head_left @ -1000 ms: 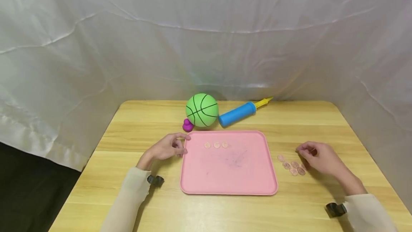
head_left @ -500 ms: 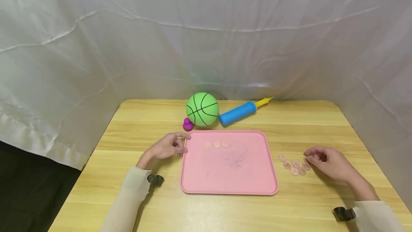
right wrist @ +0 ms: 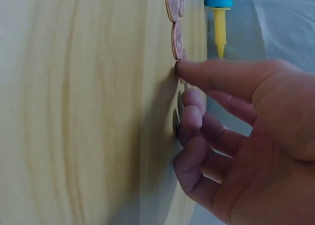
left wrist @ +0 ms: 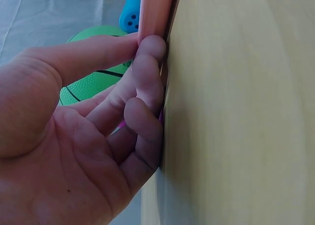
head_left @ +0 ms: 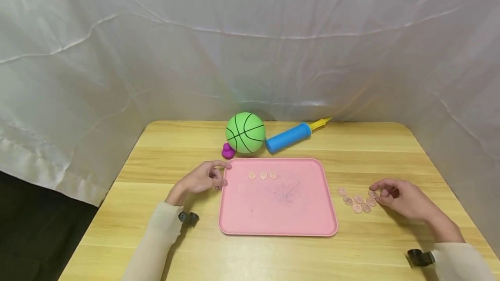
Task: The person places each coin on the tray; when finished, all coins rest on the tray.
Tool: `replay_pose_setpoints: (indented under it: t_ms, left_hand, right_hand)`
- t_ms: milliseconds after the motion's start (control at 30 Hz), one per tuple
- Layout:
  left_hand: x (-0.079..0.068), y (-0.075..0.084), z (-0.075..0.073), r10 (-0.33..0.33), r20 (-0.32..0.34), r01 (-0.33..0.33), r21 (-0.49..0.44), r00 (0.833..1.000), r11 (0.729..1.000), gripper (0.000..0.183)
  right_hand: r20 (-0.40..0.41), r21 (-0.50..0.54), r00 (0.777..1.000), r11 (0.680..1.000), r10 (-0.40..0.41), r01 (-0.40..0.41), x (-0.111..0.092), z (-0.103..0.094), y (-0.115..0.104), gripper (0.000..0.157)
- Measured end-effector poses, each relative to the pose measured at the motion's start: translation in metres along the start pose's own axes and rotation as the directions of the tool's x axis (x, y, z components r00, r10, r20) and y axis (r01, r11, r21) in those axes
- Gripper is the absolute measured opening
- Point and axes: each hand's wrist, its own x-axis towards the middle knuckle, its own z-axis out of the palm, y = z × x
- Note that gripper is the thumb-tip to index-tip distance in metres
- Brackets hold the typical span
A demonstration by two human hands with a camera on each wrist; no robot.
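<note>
My left hand [head_left: 202,178] grips the left edge of the pink tray [head_left: 254,218], with the thumb on its rim and the other fingers [left wrist: 147,72] curled at the edge. Three coins [head_left: 263,176] lie in a row on the tray's far part. Several coppery coins [head_left: 357,208] are clustered on the table right of the tray. At the cluster's right end my right hand [head_left: 404,198] pinches one coin [head_left: 373,194] by its edges between thumb and index finger, low at the table. Two dark discs [right wrist: 175,122] show edge-on beside its curled fingers in the right wrist view.
Behind the tray stand a green basketball [head_left: 245,132] and a small purple duck-shaped toy [head_left: 228,151]. A blue hand pump [head_left: 288,138] with a yellow nozzle lies right of the ball. Pale hanging cloth [head_left: 273,68] borders the wooden table [head_left: 273,257].
My right hand has shifted right and slightly nearer, exposing more coins. Its thumb has moved off the coin at the cluster's right end. The left hand and tray have stayed put.
</note>
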Motion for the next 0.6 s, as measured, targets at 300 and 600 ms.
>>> replay_pose_setpoints:
  t_ms: [300,600]
  left_hand:
    - [0.0017,0.0011,-0.0006,0.008,0.002,-0.008,0.012,1.000,1.000,0.056]
    - [0.0006,0.0014,0.0008,-0.007,-0.002,0.007,-0.012,1.000,1.000,0.055]
  right_hand:
    - [0.093,0.057,0.994,0.996,0.063,-0.069,0.0038,-0.0035,-0.0001,0.015]
    - [-0.077,0.030,0.997,0.999,-0.028,0.030,0.0055,0.0036,0.0007,0.010]
